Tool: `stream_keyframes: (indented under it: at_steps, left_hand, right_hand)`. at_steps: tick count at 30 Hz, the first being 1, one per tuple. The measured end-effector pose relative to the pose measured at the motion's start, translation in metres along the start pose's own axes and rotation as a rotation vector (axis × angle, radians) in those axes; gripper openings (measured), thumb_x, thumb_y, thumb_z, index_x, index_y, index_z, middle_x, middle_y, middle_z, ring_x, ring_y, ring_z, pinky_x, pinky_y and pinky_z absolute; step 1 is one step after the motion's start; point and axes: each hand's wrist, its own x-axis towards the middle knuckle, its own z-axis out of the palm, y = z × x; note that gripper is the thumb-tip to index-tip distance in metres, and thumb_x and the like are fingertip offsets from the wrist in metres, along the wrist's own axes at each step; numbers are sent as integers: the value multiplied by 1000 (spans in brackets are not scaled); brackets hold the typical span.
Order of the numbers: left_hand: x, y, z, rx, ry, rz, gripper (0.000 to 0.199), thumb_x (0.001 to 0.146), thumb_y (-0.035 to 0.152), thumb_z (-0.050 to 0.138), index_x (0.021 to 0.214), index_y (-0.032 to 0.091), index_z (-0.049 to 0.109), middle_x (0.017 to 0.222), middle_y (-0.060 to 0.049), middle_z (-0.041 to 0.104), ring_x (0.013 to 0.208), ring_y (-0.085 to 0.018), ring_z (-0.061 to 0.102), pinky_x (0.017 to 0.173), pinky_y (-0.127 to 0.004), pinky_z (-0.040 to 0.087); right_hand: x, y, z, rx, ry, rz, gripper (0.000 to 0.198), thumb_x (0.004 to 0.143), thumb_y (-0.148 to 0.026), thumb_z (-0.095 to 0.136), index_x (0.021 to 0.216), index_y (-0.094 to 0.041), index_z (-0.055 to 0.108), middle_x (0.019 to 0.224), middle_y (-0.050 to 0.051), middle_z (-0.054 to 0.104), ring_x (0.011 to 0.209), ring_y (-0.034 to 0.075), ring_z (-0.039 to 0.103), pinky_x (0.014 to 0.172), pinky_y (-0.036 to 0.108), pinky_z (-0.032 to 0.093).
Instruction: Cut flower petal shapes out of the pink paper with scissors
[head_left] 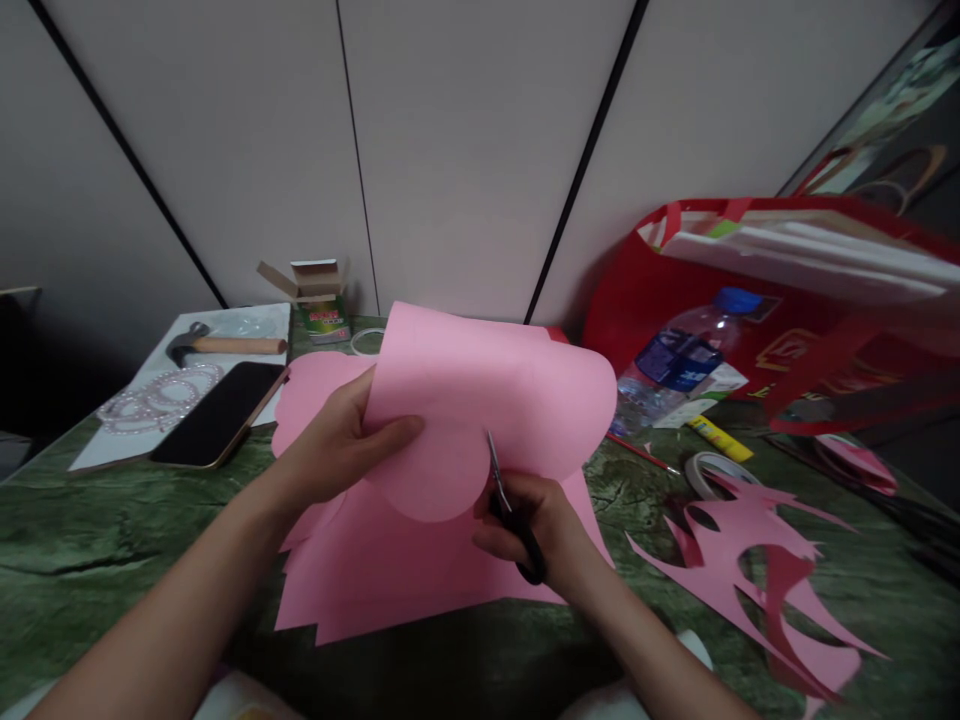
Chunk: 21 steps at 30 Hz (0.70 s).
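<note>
My left hand (352,440) grips the left edge of a pink paper sheet (465,390), thumb on the near face and fingers hidden behind. The sheet is raised and curved, with rounded scallops cut along its lower edge. In my right hand (536,530) is a pair of scissors (514,515) with dark handles, my fingers around them. Its blades point up and away, at the notch between two scallops. Under the raised sheet lie more pink sheets (405,575), stacked unevenly on the table.
Pink paper offcuts (799,600), a tape roll (724,472), a yellow tube (720,438) and a water bottle (679,350) are on the right, before a red bag (626,270). Leftward lie a phone (221,415), a hammer (232,345) and bead strands (161,395). An open box (326,315) stands behind.
</note>
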Motion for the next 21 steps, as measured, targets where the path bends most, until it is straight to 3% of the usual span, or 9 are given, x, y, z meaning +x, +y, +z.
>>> stream_keyframes:
  at_steps: [21]
  left_hand:
    - [0,-1,-1,-12,17,-11,27,73,32,62,95,18,59,86,-5,64,79,-21,61,56,-25,50]
  right_hand:
    - [0,2,1,17,-28,8,24,56,-29,72,58,-15,53,45,-7,43,41,6,35,42,21,27]
